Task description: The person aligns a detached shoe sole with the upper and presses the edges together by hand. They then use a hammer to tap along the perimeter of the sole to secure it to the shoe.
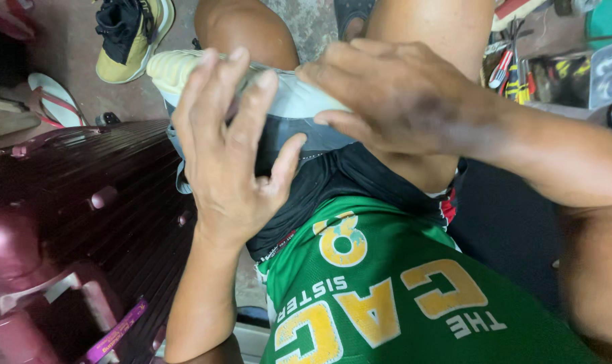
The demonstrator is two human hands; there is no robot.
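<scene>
Gripping a shoe [289,108] between them, both hands work over the person's lap. The left hand [228,158] has its fingers [208,87] spread fairly wide and laid flat over the shoe's side, thumb hooked underneath against the darker grey part. The right hand [397,94] curls over the other end, fingers bent narrow and thumb tucked below, pinching the pale upper. The shoe rests between the bare knees [248,34], its pale yellow ribbed sole end pointing away to the upper left; the body looks like soft grey-blue fabric, though motion blur makes the seams hard to read.

Below the hands lie black shorts [339,182] and a smooth green jersey [400,296] printed with large yellow letters and small white ones.

At the left stands a dark maroon hard-shell suitcase [90,209] with a ribbed glossy surface, rounded wheel housings and a purple strap-like tag [114,334] near its lower edge. On the rough concrete floor [70,47] beyond sit a yellow-and-black sneaker [134,34] and a white flip-flop [53,98] with a reddish strap. At the upper right, tools [511,74] with red and yellow striped handles lie in a cluttered heap.
</scene>
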